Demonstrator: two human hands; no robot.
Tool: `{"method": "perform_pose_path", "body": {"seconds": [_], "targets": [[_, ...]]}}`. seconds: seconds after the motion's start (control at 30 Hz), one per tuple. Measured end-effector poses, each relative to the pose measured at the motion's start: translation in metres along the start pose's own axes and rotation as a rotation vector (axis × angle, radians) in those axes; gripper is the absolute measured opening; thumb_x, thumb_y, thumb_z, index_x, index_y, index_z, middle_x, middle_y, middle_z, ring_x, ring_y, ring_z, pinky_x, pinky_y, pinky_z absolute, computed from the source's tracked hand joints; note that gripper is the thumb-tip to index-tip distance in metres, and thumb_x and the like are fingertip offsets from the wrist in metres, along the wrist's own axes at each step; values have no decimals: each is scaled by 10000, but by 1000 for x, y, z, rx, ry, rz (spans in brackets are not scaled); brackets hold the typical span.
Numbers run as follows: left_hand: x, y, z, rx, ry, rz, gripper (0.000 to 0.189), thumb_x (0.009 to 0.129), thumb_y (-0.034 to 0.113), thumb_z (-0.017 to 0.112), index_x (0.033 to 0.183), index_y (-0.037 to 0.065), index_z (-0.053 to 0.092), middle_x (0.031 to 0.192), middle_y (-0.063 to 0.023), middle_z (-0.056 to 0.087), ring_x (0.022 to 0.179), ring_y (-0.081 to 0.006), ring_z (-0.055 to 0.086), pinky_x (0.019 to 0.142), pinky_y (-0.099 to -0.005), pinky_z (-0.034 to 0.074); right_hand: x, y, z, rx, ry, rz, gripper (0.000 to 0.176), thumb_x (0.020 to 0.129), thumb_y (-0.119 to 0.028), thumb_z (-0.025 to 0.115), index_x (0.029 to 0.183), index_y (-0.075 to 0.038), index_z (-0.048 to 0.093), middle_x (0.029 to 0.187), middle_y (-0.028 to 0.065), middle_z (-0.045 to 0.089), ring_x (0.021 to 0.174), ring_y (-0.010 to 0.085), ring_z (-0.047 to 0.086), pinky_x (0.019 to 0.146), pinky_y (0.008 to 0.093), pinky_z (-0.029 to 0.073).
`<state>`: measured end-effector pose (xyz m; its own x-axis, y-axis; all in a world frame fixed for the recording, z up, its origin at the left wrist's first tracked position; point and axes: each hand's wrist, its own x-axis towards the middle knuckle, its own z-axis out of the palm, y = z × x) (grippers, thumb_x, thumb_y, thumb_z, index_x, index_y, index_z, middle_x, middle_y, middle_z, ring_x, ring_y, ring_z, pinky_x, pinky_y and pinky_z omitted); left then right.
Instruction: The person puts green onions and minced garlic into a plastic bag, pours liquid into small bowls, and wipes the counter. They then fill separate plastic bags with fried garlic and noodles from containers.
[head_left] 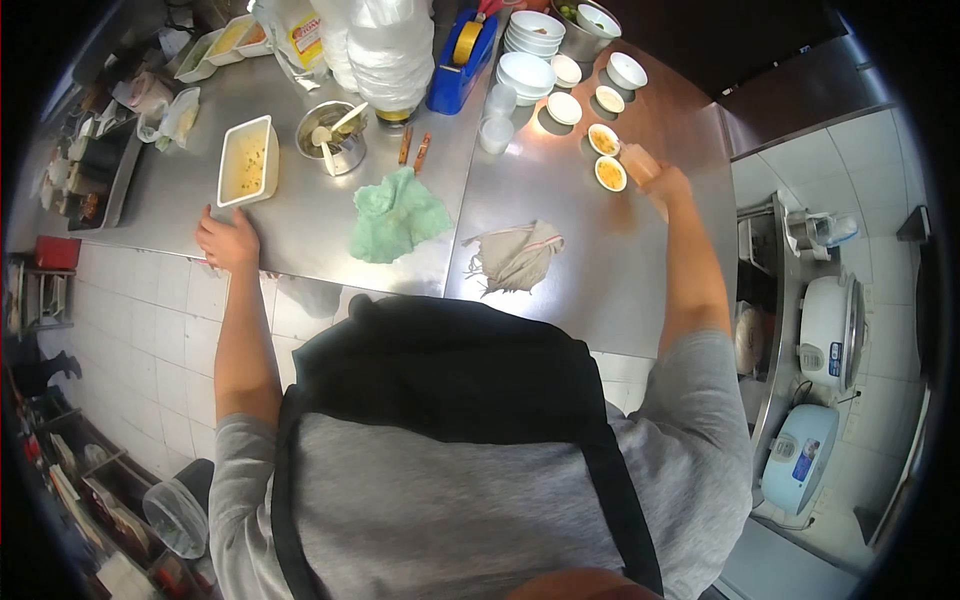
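My left hand (228,240) rests on the front edge of the steel table, fingers apart and holding nothing. Just beyond it stands a white rectangular tub (248,162) with yellowish contents and small dark bits. Out to the right, my right hand (668,187) is closed around a translucent pale-orange container (638,161), whose exact kind I cannot make out. That container is beside two small white bowls with yellow food, the nearer bowl (610,174) and the farther bowl (603,139).
A metal pot (334,137) with light-handled utensils stands mid-table. A green cloth (400,215) and a beige cloth (516,257) lie near the front edge. Behind are a blue tape dispenser (462,62), stacked white bowls (527,75) and clear plastic cups (496,132).
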<state>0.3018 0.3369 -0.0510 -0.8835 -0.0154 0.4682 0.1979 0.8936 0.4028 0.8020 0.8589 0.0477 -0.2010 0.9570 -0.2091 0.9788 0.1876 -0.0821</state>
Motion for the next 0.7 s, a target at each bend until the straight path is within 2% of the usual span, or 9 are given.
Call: {"method": "perform_pose_path", "body": {"seconds": [0.13,0.23,0.33,0.4,0.5,0.57,0.6,0.67,0.7], "targets": [[1,-4,-3,-103,49,-9,617,830,350,638,1339,87,408,1310,-140,448,1252,-332,376,1025,-454,314,29,41,43,708,-86,-134,676,575,-123,860,1170,-57,547,1164,81,607,1059,240,596,885,397,486],[1,-10,-2,-224,77,25,639,829,334,642,1342,44,394,1307,-159,451,1240,-343,382,1025,-450,316,-5,27,32,1066,-51,-188,736,584,-53,843,1225,-59,481,1124,72,601,1041,208,586,889,371,481],[3,-14,-3,-364,52,-6,658,840,309,642,1351,-1,369,1319,-200,429,1235,-359,379,1035,-444,303,-53,-5,4,1248,-22,-226,739,625,4,796,1258,-96,427,1142,35,590,1050,197,582,849,394,499],[4,-16,-10,-460,41,-42,646,854,298,640,1347,-14,364,1332,-215,404,1231,-364,377,1040,-447,293,-79,-30,-10,1311,14,-301,732,613,-5,806,1249,-77,450,1130,46,594,1049,204,581,904,379,473],[9,-12,-39,-501,91,176,623,844,262,666,1329,-6,383,1329,-188,397,1227,-332,386,1031,-436,306,-130,-82,-22,1343,-80,-473,745,609,-3,807,1264,-68,456,1143,50,593,1067,204,577,942,366,456],[7,27,-86,-880,-127,236,623,809,222,711,1312,17,407,1318,-149,407,1225,-282,391,999,-401,346,-177,-132,-28,1336,-235,-596,777,605,0,809,1289,-68,447,1173,52,587,1094,194,568,953,358,452],[12,42,-106,-911,-281,339,642,772,210,749,1307,57,427,1294,-112,430,1184,-247,430,933,-375,402,-202,-164,-28,1328,-334,-652,800,600,-1,813,1305,-67,440,1193,53,582,1113,185,560,958,352,449],[24,70,-143,-1093,-837,504,730,721,180,792,1341,117,413,1325,-108,459,1197,-233,472,910,-385,438,-249,-239,-18,1311,-433,-718,844,589,0,827,1327,-73,424,1225,57,570,1123,172,557,966,345,447],[28,82,-157,-1199,-1039,491,778,700,184,807,1359,129,396,1314,-114,488,1231,-208,457,938,-385,428,-273,-281,-9,1342,-422,-784,857,590,-4,832,1334,-72,410,1222,60,572,1109,173,563,963,348,449]]}}
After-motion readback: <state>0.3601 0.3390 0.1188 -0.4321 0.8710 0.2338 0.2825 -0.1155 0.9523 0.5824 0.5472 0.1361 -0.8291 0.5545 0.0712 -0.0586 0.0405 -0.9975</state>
